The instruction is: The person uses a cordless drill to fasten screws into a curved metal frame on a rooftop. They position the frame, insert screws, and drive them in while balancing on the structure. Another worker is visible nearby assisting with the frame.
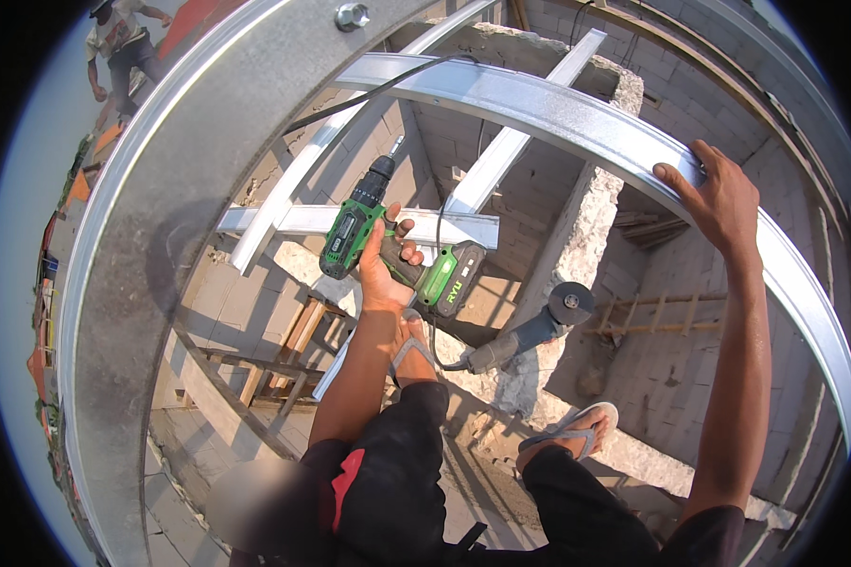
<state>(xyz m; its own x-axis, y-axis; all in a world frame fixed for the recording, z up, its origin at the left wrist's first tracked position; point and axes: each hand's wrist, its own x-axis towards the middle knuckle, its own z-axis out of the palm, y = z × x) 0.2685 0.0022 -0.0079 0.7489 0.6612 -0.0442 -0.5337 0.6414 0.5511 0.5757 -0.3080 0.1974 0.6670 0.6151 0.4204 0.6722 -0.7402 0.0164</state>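
My left hand is wrapped round the grip of a green and black cordless drill. A bit sticks out of the drill's chuck, pointing up and away from me. The drill's battery shows to the right of my wrist. My right hand grips the edge of a long silvery metal beam, thumb on the near side and fingers over the top. Between my arms, a corded angle grinder lies on a rough concrete wall top, beside my sandalled feet.
A wide metal member with a bolt crosses close on the left. Thinner metal bars run beneath the long beam, and a black cable lies over it. Deep block-walled rooms drop away below. Another person is at far upper left.
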